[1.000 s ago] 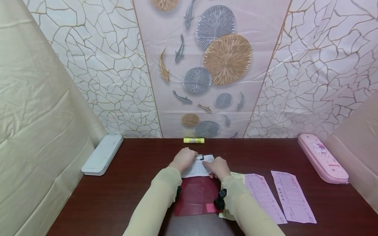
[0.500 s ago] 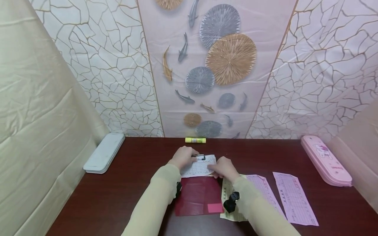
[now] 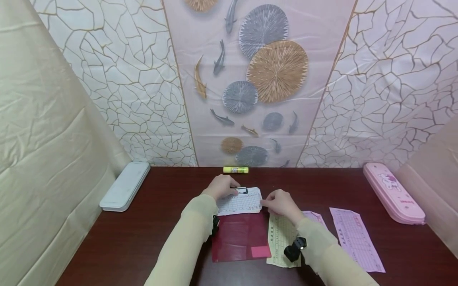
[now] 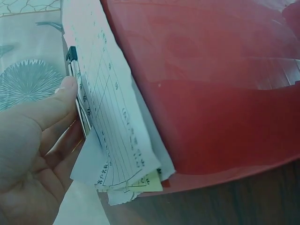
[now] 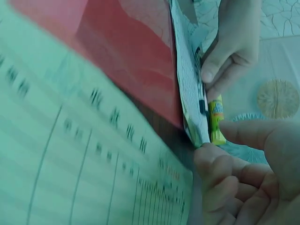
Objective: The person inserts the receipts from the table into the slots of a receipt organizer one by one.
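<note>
Head view: nearest lies the red folder (image 3: 236,237), with the yellow slip (image 3: 279,236), barer since the right hand (image 3: 281,201) drew outward, along its right side. That hand's fingers touch the right edge of the white slips (image 3: 239,205) at the folder's far edge; pinching or not, I cannot tell. The left hand (image 3: 219,187) grips them by the clip (image 3: 245,191), probably doing most of the steadying.

Head view forward-down, 2 wrist close-ups, all sharing white papers (image 3: 241,204)
</note>
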`<state>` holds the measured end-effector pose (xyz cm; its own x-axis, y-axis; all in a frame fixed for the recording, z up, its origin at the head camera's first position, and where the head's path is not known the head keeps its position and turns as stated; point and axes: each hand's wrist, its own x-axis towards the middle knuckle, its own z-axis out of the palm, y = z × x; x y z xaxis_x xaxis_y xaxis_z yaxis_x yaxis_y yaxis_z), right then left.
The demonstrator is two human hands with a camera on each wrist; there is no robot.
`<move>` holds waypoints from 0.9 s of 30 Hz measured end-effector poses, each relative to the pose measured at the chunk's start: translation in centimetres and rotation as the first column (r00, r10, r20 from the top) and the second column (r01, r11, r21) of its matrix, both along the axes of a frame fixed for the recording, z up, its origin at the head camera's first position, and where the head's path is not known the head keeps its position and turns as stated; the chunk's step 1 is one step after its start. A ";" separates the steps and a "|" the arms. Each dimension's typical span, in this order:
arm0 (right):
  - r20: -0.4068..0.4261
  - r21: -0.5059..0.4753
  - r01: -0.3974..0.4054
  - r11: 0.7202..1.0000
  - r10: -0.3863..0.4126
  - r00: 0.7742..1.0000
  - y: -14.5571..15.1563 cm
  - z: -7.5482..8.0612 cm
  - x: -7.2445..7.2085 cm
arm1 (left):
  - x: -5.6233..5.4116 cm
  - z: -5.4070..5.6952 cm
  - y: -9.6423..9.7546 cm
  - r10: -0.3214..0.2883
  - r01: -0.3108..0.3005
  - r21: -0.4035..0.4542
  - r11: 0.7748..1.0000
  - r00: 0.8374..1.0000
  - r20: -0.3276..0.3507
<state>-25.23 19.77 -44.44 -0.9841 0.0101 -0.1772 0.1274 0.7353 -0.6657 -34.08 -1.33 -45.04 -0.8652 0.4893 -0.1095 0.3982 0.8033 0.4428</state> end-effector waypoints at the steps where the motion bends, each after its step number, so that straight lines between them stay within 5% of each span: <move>1: -0.002 0.003 -0.004 1.000 0.004 1.000 0.3 0.0 0.1 | 0.1 0.1 0.0 0.003 -0.003 -0.001 1.000 1.000 0.006; 27: -0.146 0.164 -0.082 0.983 0.107 0.984 5.8 -0.8 3.1 | 0.0 -0.4 0.1 0.017 -0.017 -0.007 1.000 1.000 -0.011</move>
